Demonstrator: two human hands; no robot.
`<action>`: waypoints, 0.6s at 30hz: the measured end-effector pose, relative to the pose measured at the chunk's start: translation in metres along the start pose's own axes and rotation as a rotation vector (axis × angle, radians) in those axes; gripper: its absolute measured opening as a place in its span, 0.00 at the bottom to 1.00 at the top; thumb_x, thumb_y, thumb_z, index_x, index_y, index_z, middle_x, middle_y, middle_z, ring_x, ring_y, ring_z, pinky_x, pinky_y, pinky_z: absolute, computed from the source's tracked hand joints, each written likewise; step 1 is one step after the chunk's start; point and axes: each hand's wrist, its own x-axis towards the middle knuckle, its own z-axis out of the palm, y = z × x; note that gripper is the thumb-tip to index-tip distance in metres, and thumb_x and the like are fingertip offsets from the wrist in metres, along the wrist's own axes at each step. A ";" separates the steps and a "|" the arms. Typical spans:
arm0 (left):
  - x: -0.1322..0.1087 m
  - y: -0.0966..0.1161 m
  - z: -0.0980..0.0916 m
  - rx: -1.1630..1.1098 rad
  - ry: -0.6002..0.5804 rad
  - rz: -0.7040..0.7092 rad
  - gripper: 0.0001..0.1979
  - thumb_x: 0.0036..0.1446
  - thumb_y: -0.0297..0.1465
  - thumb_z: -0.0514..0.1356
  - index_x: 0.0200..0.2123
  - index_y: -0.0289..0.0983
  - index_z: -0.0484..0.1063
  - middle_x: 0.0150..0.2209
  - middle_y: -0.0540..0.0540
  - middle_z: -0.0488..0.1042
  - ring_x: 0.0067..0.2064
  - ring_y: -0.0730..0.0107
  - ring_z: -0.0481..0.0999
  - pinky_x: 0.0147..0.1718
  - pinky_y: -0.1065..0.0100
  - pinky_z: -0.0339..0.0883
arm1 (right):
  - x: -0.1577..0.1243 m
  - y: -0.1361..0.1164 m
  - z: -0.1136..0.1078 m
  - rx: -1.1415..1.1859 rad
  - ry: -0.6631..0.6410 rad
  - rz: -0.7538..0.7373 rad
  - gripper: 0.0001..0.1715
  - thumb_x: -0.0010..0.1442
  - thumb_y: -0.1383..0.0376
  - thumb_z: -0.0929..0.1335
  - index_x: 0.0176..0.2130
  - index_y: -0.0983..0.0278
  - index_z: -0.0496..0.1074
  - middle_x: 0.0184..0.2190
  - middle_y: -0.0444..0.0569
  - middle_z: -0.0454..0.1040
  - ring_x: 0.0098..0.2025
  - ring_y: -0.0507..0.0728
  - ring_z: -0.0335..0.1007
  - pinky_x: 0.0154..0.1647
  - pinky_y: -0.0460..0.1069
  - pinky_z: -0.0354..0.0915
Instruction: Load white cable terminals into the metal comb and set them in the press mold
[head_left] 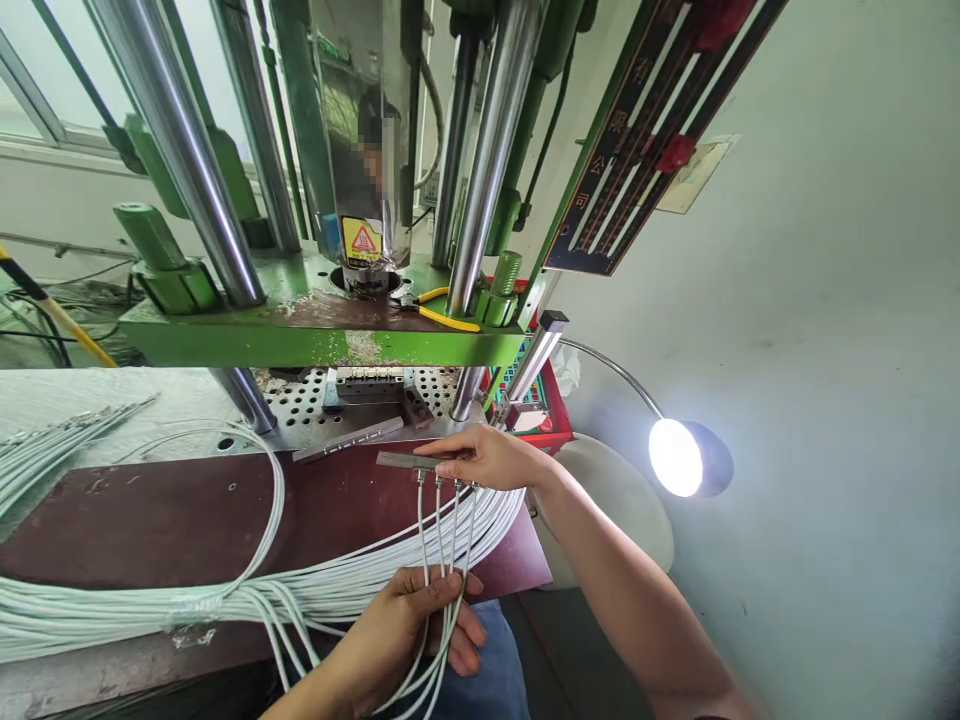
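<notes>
My right grip is pinched on the metal strip over the counter's right end. My left grip is closed round the four white cables hanging from it. I'd hold the strip level and the cables lightly taut, side by side and untwisted.

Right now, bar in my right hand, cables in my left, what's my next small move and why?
Probably ease the metal bar toward the mold block on the perforated plate, letting the white cables slip through the left hand. Four cable ends already hang from the bar in the right hand, and the block lies just behind it.
</notes>
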 end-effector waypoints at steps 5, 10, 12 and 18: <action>-0.001 0.009 -0.012 -0.014 0.001 0.021 0.26 0.47 0.45 0.68 0.40 0.28 0.70 0.26 0.39 0.75 0.22 0.67 0.73 0.23 0.69 0.65 | 0.023 0.000 -0.001 -0.112 -0.039 -0.067 0.25 0.58 0.63 0.69 0.55 0.64 0.74 0.44 0.47 0.77 0.40 0.53 0.70 0.42 0.45 0.62; 0.008 0.033 -0.029 0.048 0.018 0.076 0.25 0.47 0.44 0.69 0.36 0.28 0.70 0.26 0.38 0.76 0.23 0.68 0.73 0.24 0.69 0.66 | 0.055 -0.003 0.002 -0.425 0.003 -0.039 0.26 0.54 0.69 0.66 0.53 0.62 0.73 0.41 0.45 0.77 0.40 0.55 0.71 0.44 0.48 0.63; 0.017 0.050 -0.040 0.053 0.062 0.114 0.23 0.46 0.42 0.69 0.35 0.28 0.70 0.26 0.38 0.76 0.24 0.66 0.75 0.26 0.69 0.68 | 0.073 -0.003 0.002 -0.529 0.069 -0.060 0.24 0.57 0.67 0.64 0.53 0.62 0.72 0.46 0.47 0.76 0.46 0.58 0.71 0.50 0.52 0.62; 0.057 0.112 -0.080 0.057 0.256 0.112 0.07 0.55 0.27 0.62 0.36 0.28 0.71 0.28 0.38 0.77 0.27 0.65 0.78 0.31 0.67 0.72 | 0.142 0.015 0.004 -0.490 0.220 0.094 0.21 0.64 0.69 0.61 0.53 0.70 0.71 0.56 0.64 0.68 0.58 0.66 0.64 0.60 0.59 0.56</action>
